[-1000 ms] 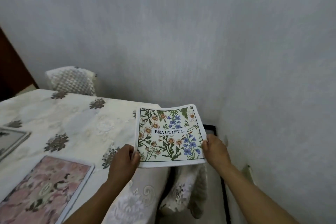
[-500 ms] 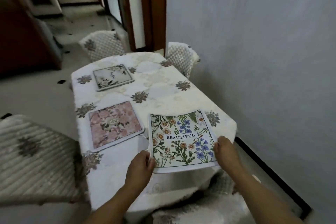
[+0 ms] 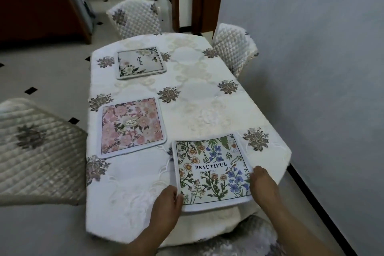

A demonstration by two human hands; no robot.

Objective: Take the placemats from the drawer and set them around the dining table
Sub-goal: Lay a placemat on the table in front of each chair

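Placemat (image 3: 212, 170) text faces person; left hand (image 3: 166, 203) pinches corner; right hand (image 3: 262, 187) grips edge

The far placemat (image 3: 140, 63) is lying on the dining table (image 3: 207, 93) behind the middle placemat (image 3: 131, 127); the near placemat (image 3: 212, 172) is sitting right of it, seemingly overhanging the near edge.

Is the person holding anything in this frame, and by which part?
Yes, the BEAUTIFUL wildflower placemat: the left hand pinches its near-left corner, and the right hand grips its right edge.
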